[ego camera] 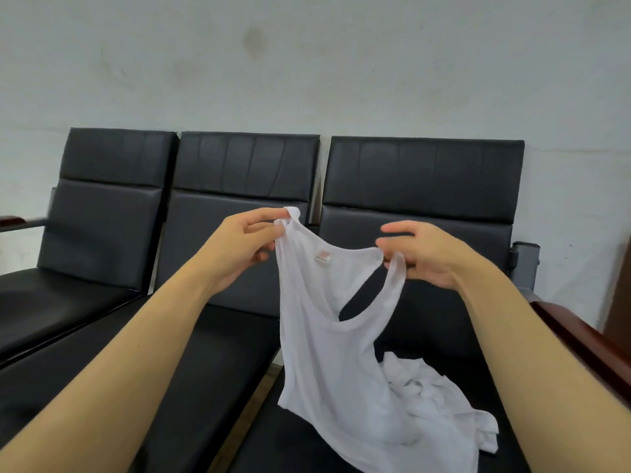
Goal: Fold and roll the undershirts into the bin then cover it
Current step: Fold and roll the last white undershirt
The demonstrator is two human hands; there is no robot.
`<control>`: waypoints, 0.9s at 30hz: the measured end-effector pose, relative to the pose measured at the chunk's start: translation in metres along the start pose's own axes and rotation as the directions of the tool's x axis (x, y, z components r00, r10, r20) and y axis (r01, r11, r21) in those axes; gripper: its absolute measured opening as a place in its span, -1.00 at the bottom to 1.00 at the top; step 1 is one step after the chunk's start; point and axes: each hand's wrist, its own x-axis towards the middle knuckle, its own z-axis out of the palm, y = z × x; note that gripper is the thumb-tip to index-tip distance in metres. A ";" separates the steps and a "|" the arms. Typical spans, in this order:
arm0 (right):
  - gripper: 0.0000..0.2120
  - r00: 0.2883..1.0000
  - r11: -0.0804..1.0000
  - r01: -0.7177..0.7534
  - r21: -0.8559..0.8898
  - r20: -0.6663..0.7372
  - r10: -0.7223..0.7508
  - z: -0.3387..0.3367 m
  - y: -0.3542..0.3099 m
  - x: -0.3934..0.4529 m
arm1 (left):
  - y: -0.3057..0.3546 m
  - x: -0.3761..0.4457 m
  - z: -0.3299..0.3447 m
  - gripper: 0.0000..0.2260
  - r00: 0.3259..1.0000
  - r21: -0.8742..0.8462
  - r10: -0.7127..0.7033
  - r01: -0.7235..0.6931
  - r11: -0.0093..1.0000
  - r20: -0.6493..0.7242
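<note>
So the left hand (pixel 244 242) is pinching one strap and the right hand (pixel 425 254) is pinching the other, holding the white undershirt (pixel 327 353) up in the air w/ its hem dangling over the right-most black seat (pixel 426 319), prob to spread it flat before folding. More crumpled undershirts (pixel 430 384) are lying on that seat just behind it, waiting. No bin in view.

You face a pale grey-white wall (pixel 307 63) with faint stains, a row of three black padded seats (pixel 246 172) set against it, dark red wooden armrests (pixel 580 339) at both ends, even, soft lighting throughout.
</note>
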 end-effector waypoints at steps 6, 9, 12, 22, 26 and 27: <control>-0.79 0.978 0.687 0.072 -0.723 -0.082 -0.190 0.008 0.022 0.002 | -0.003 -0.001 -0.007 -0.83 0.994 0.043 0.045 -0.041 0.998 -0.100; -0.81 0.977 0.761 0.046 -0.648 -0.131 -0.171 0.007 0.019 0.005 | -0.006 -0.001 -0.009 -0.72 0.994 0.024 0.007 -0.004 1.000 -0.105; -0.74 0.991 0.797 0.013 -0.603 -0.101 -0.093 0.010 0.014 0.001 | -0.004 -0.004 -0.012 -0.81 0.998 0.099 0.005 0.001 0.995 -0.060; -0.83 0.998 0.998 0.059 -0.006 0.038 -0.059 -0.020 0.004 -0.013 | 0.009 -0.007 -0.016 -0.90 1.000 0.349 -0.017 0.016 0.937 0.001; -0.73 0.984 0.980 0.010 0.198 0.171 -0.044 -0.028 0.001 -0.018 | 0.016 -0.011 -0.019 -0.81 0.993 0.282 -0.095 0.071 0.957 0.074; -0.69 0.980 0.971 0.003 0.239 0.192 -0.051 -0.028 0.000 -0.019 | 0.017 -0.013 -0.020 -0.80 0.988 0.242 -0.117 0.089 0.966 0.104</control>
